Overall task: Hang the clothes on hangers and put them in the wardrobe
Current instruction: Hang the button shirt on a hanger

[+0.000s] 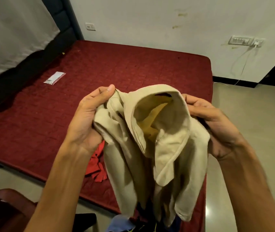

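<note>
- Clothes [121, 223] lie heaped at the bottom edge, blue and dark pieces, directly under the hem of what I hold. The corner of a wooden chair [4, 211] sits low on the left.
- Above that heap I have the beige collared shirt [158, 139] in the air between both hands, with the collar open towards me, a yellowish inside at the neck, and the body hanging down bunched.
- My left hand [86, 119] grips a wad of fabric at one shoulder, thumb pressed on top and fingers curled beneath.
- My right hand [217, 128] is closed round the cloth behind the collar on the other side, fingers wrapped into the folds.
- Risk, as I judge it: no hanger is in view, so one hand must let go to fetch one. The bunched shirt would then swing and slump onto the heap.
- The trailing hem could also catch a piece below and drag it off the edge.
- With a shoulder this crumpled, a hanger may go in crooked, or into a sleeve.
- A red garment [98, 164] lies on the maroon mattress [133, 67] just beyond my left wrist, waiting its turn.
- Farther up the mattress lies a small plastic packet [54, 78].
- On the far wall are a switch panel [240, 40] and a dangling white cable [244, 59]. The wardrobe is not in view.
</note>
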